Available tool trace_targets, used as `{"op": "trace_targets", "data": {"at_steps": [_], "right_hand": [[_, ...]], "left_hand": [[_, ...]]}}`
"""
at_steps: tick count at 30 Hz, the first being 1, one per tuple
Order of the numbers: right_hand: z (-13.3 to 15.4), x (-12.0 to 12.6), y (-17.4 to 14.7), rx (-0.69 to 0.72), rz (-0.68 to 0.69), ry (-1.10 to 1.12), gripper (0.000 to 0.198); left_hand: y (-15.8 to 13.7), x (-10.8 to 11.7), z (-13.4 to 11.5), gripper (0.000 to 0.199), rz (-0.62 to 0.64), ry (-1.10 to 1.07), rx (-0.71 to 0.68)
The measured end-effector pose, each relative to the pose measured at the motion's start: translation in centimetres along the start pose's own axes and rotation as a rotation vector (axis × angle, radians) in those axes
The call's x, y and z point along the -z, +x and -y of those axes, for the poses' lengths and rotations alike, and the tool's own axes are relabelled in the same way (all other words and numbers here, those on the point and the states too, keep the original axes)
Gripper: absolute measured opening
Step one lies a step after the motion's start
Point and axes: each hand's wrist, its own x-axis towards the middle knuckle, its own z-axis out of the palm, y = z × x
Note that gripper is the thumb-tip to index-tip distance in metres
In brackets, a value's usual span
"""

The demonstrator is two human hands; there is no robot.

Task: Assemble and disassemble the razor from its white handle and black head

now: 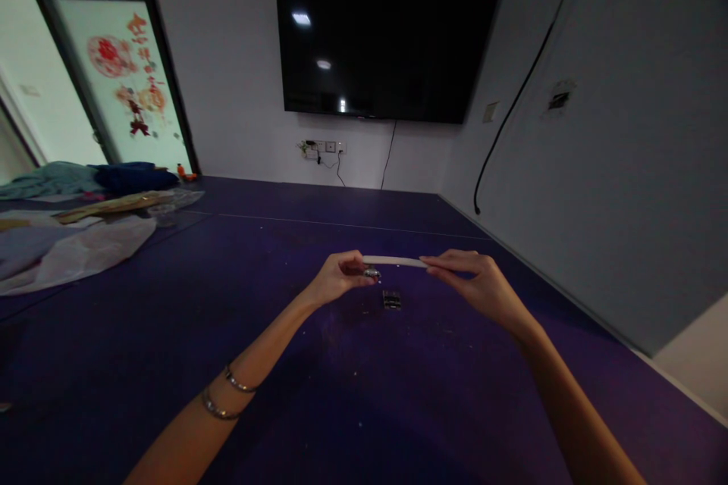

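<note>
- The left hand (335, 278) has its grip closed on one end of a white strip (393, 261), with thumb and fingers curled.
- The right hand (478, 280) pinches the other end of the strip between thumb and fingertips.
- The strip spans the gap between the two grips, nearly level and slightly bowed.
- Just under its left end, at the left grip, sits a small shiny piece (371, 273); what it is cannot be made out.
- Below the strip, between the two grips, a small dark object (392, 300) lies on the purple surface (341, 409).
- Back along the forearm from the left grip are two bracelets (219, 408).
- Well left of the left grip lies plastic sheeting (94, 251).
- Beyond both grips, a television (387, 42) hangs on the wall.
</note>
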Motion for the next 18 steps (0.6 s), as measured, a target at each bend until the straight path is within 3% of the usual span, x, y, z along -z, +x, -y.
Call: {"op": "trace_targets", "data": {"at_steps": [6,12,18], "right_hand": [[0.51,0.03,0.04,0.032,0.062,0.033,0.020],[-0.05,0.08,0.01,-0.004,-0.004,0.023,0.020],[0.38,0.39,0.01,0.017,0.047,0.068,0.020]], "left_hand": [[0.21,0.33,0.02,0.022,-0.007,0.036,-0.013],[0.11,0.34,-0.34,0.022,0.004,0.018,-0.026],[-0.04,0.19,-0.88,0.020,-0.011,0.039,-0.024]]}}
